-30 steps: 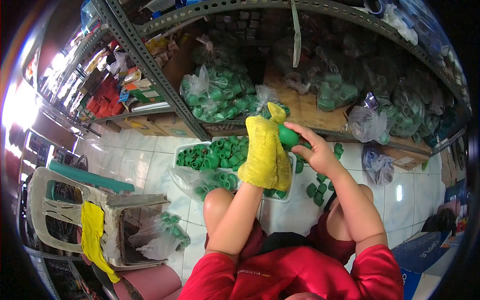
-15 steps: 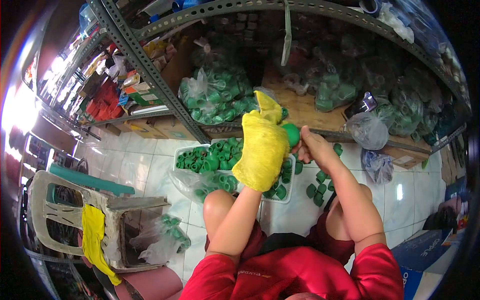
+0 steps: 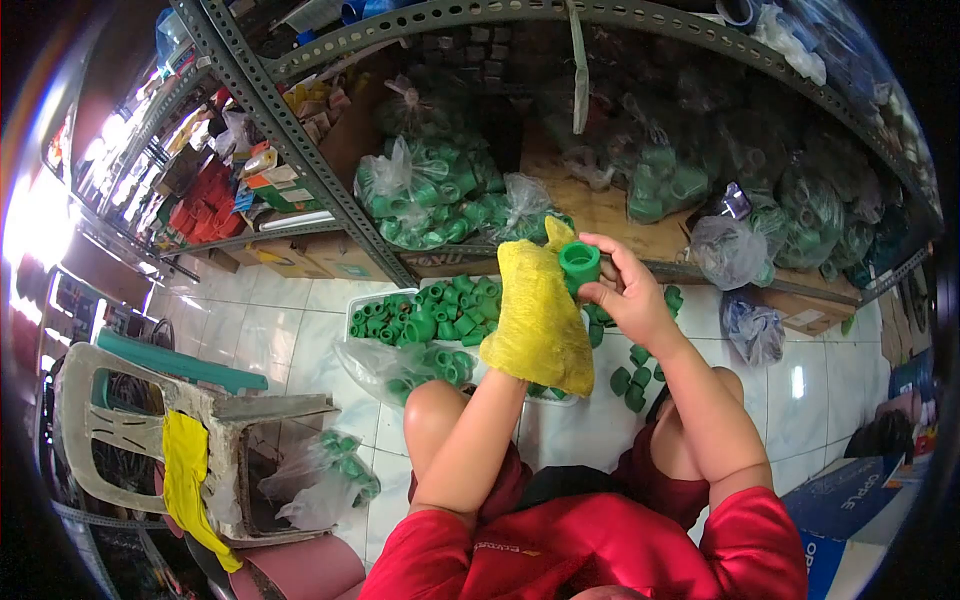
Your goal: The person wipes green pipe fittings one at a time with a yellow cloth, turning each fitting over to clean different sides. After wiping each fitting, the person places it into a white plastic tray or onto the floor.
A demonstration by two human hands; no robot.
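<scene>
A yellow cloth covers my left hand, whose fingers are hidden beneath it. My right hand grips a green pipe fitting between thumb and fingers, its round opening facing up toward me. The cloth touches the fitting's left side. Below and left of the cloth, a white tray holds many green fittings. A clear plastic bag with more fittings lies on the tray's near side. Loose green fittings lie on the tiled floor right of the tray.
Metal shelving stands ahead, stacked with bags of green fittings. A worn plastic chair with a yellow cloth stands at the left, beside another bag. A blue box sits at the lower right.
The fitting has turned so that its opening shows. My right hand has risen slightly and its fingers have shifted round the fitting. The yellow cloth has moved a little right and down.
</scene>
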